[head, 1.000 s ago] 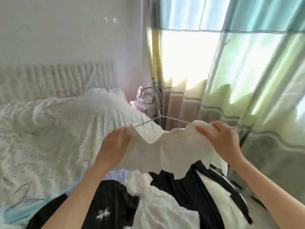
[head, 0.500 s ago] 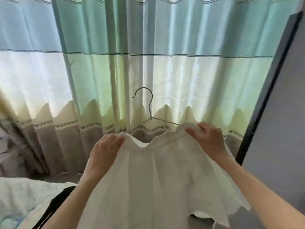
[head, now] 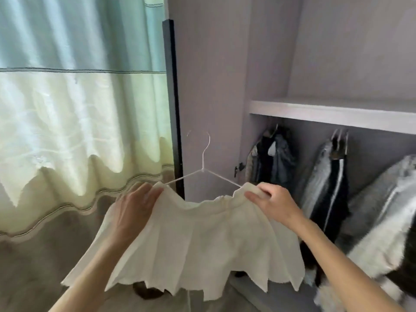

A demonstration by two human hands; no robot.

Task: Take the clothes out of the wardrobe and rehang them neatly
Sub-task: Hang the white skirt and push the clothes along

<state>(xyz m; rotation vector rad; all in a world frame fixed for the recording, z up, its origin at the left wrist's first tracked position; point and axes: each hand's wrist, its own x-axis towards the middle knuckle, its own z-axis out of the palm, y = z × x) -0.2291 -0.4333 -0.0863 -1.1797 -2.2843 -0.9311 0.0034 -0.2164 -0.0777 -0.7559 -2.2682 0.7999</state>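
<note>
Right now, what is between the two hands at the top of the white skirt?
In the head view, the skirt's gathered waistband sags between the left hand and the right hand, and the wire hanger's neck and hook rise above it.

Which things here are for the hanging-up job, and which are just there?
For the job:
- white skirt, on the wire hanger
- left hand and right hand, each gripping one end of the skirt's waistband
- wardrobe, with dark and grey clothes already hanging inside

Just there:
- curtain
- floor
</note>
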